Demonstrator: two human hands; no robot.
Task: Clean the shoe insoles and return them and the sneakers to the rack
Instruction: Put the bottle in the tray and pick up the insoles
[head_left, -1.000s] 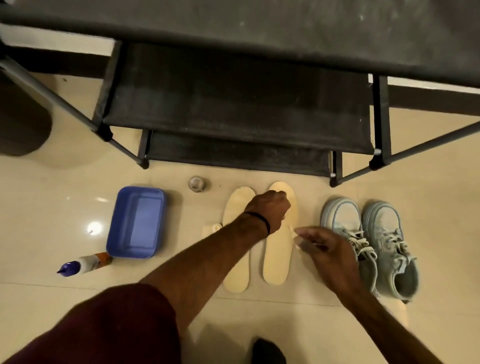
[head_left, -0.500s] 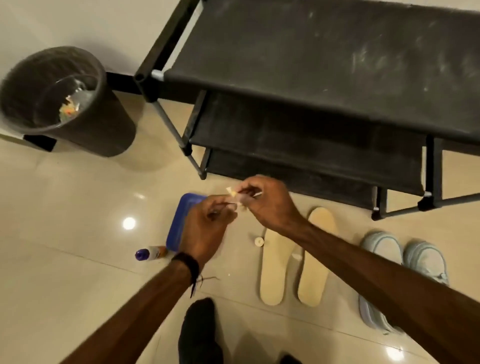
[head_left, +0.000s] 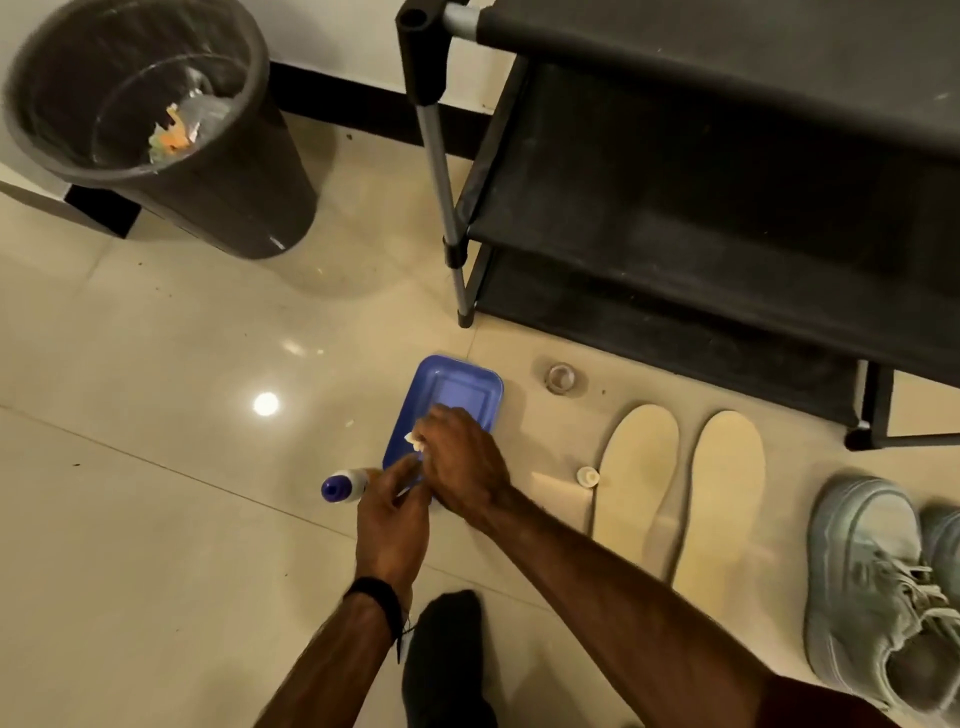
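Head view: the right hand (head_left: 462, 462) pinches a small pale scrap (head_left: 415, 440) over the blue rectangular plastic tray (head_left: 467, 384); the left hand (head_left: 392, 519), fingers loosely curled, meets it there, its grasp indiscernible. Two cream foam insoles (head_left: 636, 493) lie side by side on the beige tiled floor (head_left: 156, 519), between tray and pale grey lace-up sneakers (head_left: 872, 582), before the black fabric-shelved rack (head_left: 701, 182).

I see a dim, warm indoor view; an overhead lamp glares off the glossy floor tiles (head_left: 266, 404), edges bend, hands slightly blurred.
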